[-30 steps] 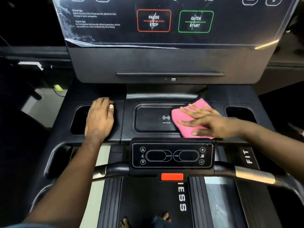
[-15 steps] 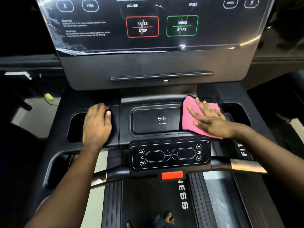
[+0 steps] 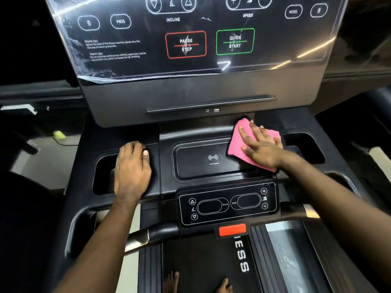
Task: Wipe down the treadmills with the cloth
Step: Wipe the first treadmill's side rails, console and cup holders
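A pink cloth lies flat on the black treadmill console tray, at the right end of the charging pad. My right hand presses down on the cloth with fingers spread, pointing toward the upright display panel. My left hand rests palm down on the tray's left side, beside the left cup recess, holding nothing.
A right cup recess opens just right of the cloth. Below the tray sit a small control panel, a red safety key and the handlebar. Bare feet stand on the belt. Floor shows at left.
My right hand has slid the pink cloth away from me and to the right, off the charging pad toward the tray's back edge. My left hand has stayed put; the view tilted upward.
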Action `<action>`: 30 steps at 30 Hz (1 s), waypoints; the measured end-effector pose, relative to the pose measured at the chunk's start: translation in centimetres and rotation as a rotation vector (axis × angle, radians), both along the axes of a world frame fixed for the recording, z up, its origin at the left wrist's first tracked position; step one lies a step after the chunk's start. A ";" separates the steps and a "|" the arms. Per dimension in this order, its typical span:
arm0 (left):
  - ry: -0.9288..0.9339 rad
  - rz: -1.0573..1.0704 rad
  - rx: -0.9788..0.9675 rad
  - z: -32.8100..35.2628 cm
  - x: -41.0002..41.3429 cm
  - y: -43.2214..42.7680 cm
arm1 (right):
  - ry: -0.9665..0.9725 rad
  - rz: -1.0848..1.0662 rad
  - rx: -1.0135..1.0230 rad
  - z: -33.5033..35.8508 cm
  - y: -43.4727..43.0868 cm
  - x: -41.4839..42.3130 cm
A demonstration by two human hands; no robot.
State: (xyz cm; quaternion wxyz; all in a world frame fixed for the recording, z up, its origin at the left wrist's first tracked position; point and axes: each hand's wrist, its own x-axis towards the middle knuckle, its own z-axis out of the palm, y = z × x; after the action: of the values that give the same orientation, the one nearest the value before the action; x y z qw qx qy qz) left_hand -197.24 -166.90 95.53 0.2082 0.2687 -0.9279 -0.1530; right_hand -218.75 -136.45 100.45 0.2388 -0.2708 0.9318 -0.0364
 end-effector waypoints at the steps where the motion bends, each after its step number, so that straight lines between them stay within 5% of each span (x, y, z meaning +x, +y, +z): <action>1: 0.001 0.000 0.002 0.1 0.0 0.0 | 0.006 -0.052 0.010 -0.1 -1.2 0.4; 9: 0.076 -0.059 0.056 -0.6 0.5 -0.2 | -0.075 -0.126 0.083 1.3 -11.0 5.9; 16: 0.160 -0.157 0.324 -0.1 1.4 -0.2 | -0.023 0.001 0.007 0.0 -20.0 14.8; 20: 0.166 -0.270 0.314 -0.5 1.3 -0.3 | -0.024 -0.012 0.080 0.7 -17.3 12.6; 26: 0.090 -0.399 0.227 -0.3 1.4 -0.4 | 0.022 -0.520 0.171 1.5 -5.4 5.7; 30: 0.068 -0.388 0.139 -0.4 1.2 -0.4 | -0.086 -0.601 0.198 1.2 -2.8 3.9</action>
State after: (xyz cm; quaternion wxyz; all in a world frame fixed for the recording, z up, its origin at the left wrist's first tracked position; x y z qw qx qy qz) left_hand -195.99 -167.33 95.11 0.1870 0.0935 -0.9419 -0.2629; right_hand -214.89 -139.23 101.61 0.2816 0.0431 0.9582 -0.0259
